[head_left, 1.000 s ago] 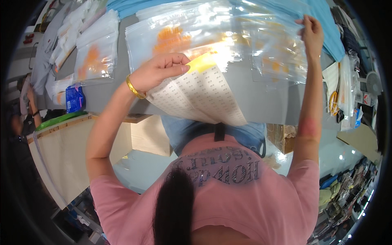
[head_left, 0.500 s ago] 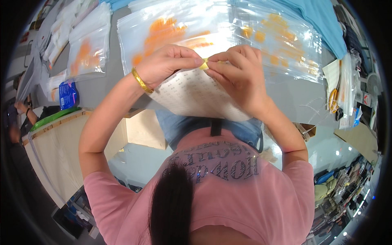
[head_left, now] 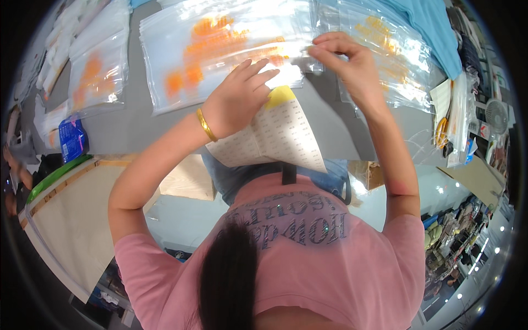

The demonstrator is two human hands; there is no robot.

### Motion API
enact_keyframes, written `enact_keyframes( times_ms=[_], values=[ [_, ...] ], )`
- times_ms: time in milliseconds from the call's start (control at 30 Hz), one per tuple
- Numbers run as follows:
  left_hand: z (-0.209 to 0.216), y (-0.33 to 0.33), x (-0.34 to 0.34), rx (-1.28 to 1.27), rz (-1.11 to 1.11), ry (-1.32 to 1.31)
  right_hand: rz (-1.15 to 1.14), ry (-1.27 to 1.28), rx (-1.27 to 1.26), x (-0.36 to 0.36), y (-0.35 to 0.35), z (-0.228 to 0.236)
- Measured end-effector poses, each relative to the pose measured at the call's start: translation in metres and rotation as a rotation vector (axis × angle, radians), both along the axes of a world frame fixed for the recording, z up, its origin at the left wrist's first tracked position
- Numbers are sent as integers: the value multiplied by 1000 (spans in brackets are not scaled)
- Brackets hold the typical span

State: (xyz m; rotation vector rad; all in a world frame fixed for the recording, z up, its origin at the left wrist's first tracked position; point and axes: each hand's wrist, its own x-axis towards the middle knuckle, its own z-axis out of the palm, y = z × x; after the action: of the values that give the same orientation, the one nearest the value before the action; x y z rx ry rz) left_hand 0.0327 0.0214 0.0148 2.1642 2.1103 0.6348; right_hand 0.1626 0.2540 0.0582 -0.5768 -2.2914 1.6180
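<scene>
Left hand [head_left: 237, 99] flat, open, on sticker sheet [head_left: 275, 137]; right hand [head_left: 352, 69] grip pinches clear bag [head_left: 220, 49] on desk [head_left: 137, 124].

- A grey flat-topped table [head_left: 137, 124] carries everything; its near edge runs beside a pale wooden panel.
- A large clear plastic zip bag with orange print [head_left: 220, 49] lies flat at the middle.
- A second clear plastic bag with orange markings [head_left: 396, 55] lies to its right, the two overlapping.
- A smaller clear bag with an orange patch [head_left: 96, 77] lies to the left, near other clear bags at the far left edge.
- A small blue printed packet [head_left: 71, 137] lies at the left near edge.
- A light blue cloth [head_left: 434, 27] lies at the far right.
- A white sheet of small printed labels [head_left: 275, 137] overhangs the near edge.
- Yellow-handled scissors [head_left: 441, 132] lie at the right, among white packets.
</scene>
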Motion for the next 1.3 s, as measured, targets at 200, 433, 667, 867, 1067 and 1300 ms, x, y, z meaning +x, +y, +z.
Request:
enact_keyframes(
  times_ms=[200, 433, 667, 867, 1067, 1300],
  values=[
    [-7, -3, 5, -24, 70, 4, 23, -101, 229, -18, -8, -53],
    [-4, 9, 5, -12, 83, 42, 29, -54, 579, -18, -18, -54],
    [-4, 5, 1, -57, 96, -28, -206, 48, 804, -70, 8, -32],
    [-9, 1, -6, -130, 110, -228, -188, -76, 721, -134, 29, -67],
    [-13, -1, -8, -64, 84, -288, -199, 304, 1101, -125, 29, -68],
    [-17, -2, -11, -72, 70, -288, -344, 601, 1072, -124, 21, -63]
  ],
)
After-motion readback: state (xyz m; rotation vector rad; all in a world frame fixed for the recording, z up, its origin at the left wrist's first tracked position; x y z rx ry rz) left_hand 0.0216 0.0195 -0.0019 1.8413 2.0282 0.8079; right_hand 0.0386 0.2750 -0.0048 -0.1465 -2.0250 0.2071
